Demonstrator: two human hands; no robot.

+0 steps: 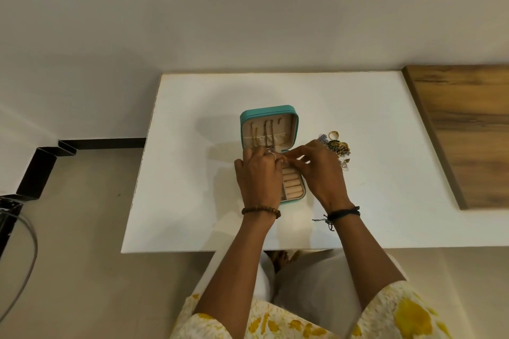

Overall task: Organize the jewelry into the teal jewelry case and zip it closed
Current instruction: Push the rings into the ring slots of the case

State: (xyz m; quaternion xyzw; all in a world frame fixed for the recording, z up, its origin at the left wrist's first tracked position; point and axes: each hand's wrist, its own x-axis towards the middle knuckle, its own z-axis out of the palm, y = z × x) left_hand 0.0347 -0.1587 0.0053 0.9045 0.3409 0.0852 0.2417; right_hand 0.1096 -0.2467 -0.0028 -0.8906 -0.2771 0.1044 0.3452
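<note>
The teal jewelry case [268,114] lies open in the middle of the white table [371,173], its lid upright with several chains hanging on its beige lining. Beige ring rolls [292,184] show in the base. My left hand [259,173] and my right hand [319,170] meet over the base, fingertips pinching a small gold piece [285,157] between them. What kind of piece it is I cannot make out. A heap of loose jewelry [337,144] lies on the table just right of the case, behind my right hand.
A wooden board [465,129] lies along the table's right side. A black metal frame [41,165] and a cable sit on the floor to the left. The table's front edge is close to my knees.
</note>
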